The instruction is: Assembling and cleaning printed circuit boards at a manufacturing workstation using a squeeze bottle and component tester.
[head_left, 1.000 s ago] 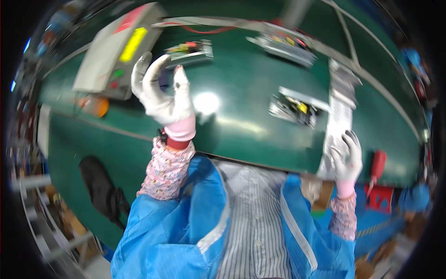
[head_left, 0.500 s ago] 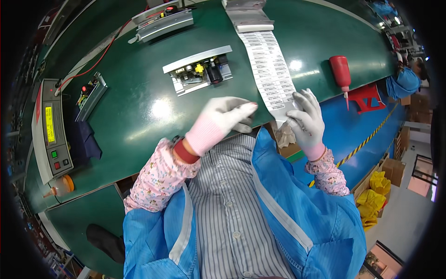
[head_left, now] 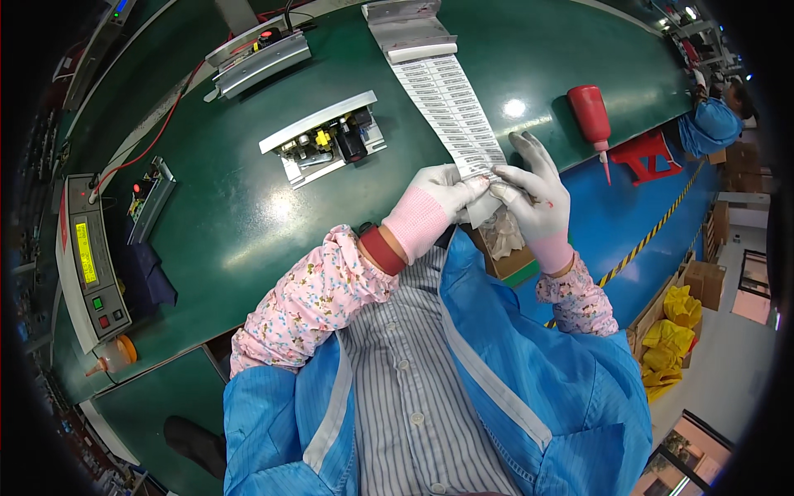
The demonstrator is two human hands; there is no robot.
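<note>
A long strip of white printed labels (head_left: 451,103) runs from a metal holder (head_left: 413,33) down to the bench's front edge. At its near end, my left hand (head_left: 440,201), in a white glove with a pink cuff, pinches the strip. My right hand (head_left: 533,194), gloved alike, has its thumb and fingertips at the same end, closed on the strip, with its other fingers raised. Bare backing hangs below the fingertips. To the left lies an open circuit module (head_left: 324,142) in a metal bracket, with yellow and black parts, touched by neither hand.
A red squeeze bottle (head_left: 590,116) lies at the right edge, near a red stool (head_left: 643,157). A second module (head_left: 260,58) sits at the back, another (head_left: 150,198) at left beside a meter (head_left: 89,256) and a dark cloth (head_left: 149,277). A cardboard box (head_left: 506,260) stands below the edge.
My left hand has moved right and onto the strip's lower end, meeting my right hand there. The view has shifted slightly, and the bench things appear a little farther left.
</note>
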